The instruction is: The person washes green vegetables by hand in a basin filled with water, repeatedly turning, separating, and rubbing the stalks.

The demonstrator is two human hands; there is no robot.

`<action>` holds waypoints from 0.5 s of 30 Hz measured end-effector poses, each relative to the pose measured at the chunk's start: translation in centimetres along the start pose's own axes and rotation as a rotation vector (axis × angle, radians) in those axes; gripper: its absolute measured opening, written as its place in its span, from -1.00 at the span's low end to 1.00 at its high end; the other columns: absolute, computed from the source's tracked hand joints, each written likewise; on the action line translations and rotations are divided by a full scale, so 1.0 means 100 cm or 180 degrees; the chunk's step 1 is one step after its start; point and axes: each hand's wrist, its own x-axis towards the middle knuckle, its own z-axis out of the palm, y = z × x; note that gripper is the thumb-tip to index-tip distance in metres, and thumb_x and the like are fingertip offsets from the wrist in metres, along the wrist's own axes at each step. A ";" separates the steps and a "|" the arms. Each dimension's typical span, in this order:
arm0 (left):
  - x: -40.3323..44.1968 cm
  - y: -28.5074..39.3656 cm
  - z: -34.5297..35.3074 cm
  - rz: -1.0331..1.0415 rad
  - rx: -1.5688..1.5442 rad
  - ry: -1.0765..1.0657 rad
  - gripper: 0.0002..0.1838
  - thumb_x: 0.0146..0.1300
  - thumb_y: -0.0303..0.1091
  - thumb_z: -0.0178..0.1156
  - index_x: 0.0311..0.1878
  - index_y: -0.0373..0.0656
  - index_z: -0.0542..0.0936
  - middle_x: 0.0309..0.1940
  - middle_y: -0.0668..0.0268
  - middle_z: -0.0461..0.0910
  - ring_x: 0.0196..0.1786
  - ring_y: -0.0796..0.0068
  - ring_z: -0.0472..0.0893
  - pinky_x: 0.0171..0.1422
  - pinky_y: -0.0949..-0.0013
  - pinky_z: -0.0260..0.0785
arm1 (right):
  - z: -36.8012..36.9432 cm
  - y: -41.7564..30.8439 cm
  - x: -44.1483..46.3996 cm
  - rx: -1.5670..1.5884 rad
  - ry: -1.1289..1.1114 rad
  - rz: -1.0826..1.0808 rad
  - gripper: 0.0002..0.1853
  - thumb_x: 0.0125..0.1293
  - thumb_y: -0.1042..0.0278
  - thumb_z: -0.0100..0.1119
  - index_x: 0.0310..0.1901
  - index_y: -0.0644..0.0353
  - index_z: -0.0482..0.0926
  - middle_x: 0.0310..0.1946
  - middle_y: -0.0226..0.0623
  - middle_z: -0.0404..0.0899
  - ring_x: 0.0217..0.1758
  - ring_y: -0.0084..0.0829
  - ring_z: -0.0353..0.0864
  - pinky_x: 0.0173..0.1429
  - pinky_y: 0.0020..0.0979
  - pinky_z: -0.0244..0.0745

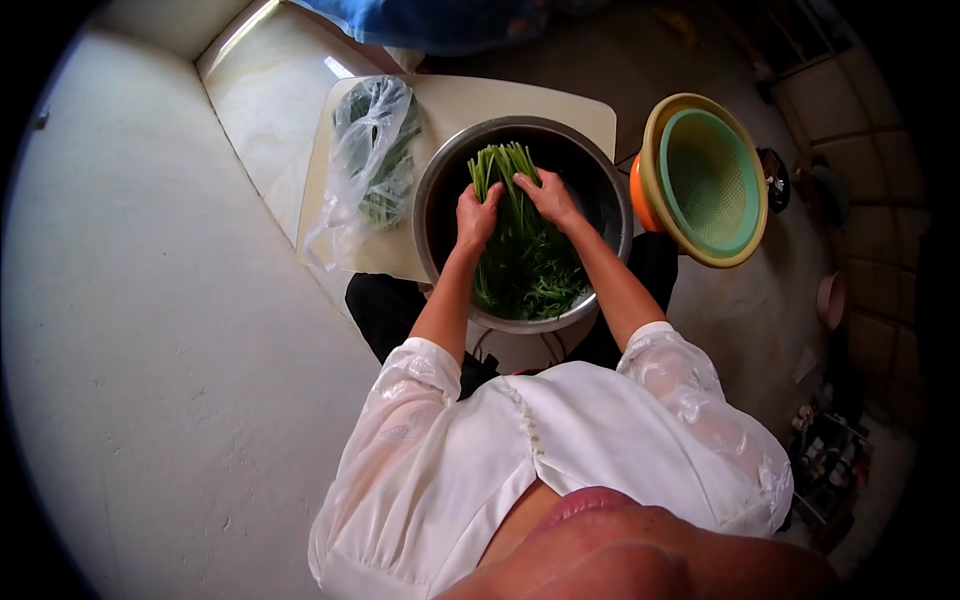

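A large metal basin [424, 215] sits at the front of a cream-coloured table, between my knees. Inside it lies a thick bunch of leafy greens [530, 262], pale cut stems pointing away from me and dark leaves toward me. My left hand [478, 212] is closed around the left side of the stems. On the right side of the same bunch, my right hand [547, 196] grips with its thumb on top. The lower leaves rest against the basin's near wall.
A clear plastic bag [375, 160] with more greens lies on the cream table [530, 95], left of the basin. To the right stands a yellow basin [652, 150] with a green colander [712, 185] nested in it. A pale wall [130, 300] runs along the left.
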 end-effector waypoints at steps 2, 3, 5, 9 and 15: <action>-0.005 0.006 -0.001 0.0187 0.0211 0.0181 -0.59 0.28 -0.15 0.31 0.01 -0.29 0.59 -0.20 0.10 0.71 -0.13 0.29 0.69 0.01 0.23 0.48 | -0.006 -0.003 -0.005 -0.0270 0.0161 -0.0058 -0.49 0.34 -0.02 0.23 0.02 0.35 0.59 -0.21 -0.22 0.71 -0.15 -0.40 0.67 -0.04 -0.33 0.51; -0.007 0.007 -0.004 0.0167 0.0341 0.0336 -0.60 0.28 -0.17 0.29 0.02 -0.29 0.59 -0.18 0.06 0.70 -0.10 0.23 0.69 0.03 0.21 0.47 | -0.011 -0.001 -0.004 -0.0519 0.0312 -0.0073 -0.49 0.35 0.00 0.21 0.05 0.35 0.57 -0.18 -0.16 0.71 -0.12 -0.35 0.67 -0.01 -0.30 0.50; -0.013 0.011 -0.009 0.0137 0.0377 0.0480 -0.62 0.27 -0.26 0.25 0.06 -0.30 0.55 -0.10 0.01 0.66 -0.01 0.06 0.64 0.10 0.15 0.43 | -0.024 0.003 -0.001 -0.0568 0.0296 0.0057 -0.46 0.34 -0.01 0.21 0.10 0.36 0.55 -0.11 -0.09 0.68 -0.05 -0.27 0.66 0.05 -0.25 0.48; -0.007 -0.019 -0.006 0.1034 0.1147 0.1142 -0.51 0.26 -0.29 0.21 0.19 -0.36 0.41 0.00 -0.20 0.53 0.04 -0.17 0.55 0.13 0.03 0.40 | -0.017 0.038 0.010 -0.1060 0.0811 0.0010 -0.32 0.29 -0.07 0.24 0.22 0.38 0.46 0.05 0.10 0.58 0.15 -0.04 0.57 0.22 -0.14 0.43; -0.019 0.007 0.004 0.0930 0.1116 0.1100 -0.71 0.19 -0.32 0.26 -0.11 -0.32 0.51 -0.27 -0.08 0.54 -0.20 -0.08 0.53 -0.10 0.01 0.37 | 0.002 0.034 0.001 -0.1659 0.0943 0.0004 -0.25 0.22 -0.14 0.28 0.18 0.45 0.47 0.04 0.28 0.50 0.20 0.17 0.46 0.24 -0.04 0.40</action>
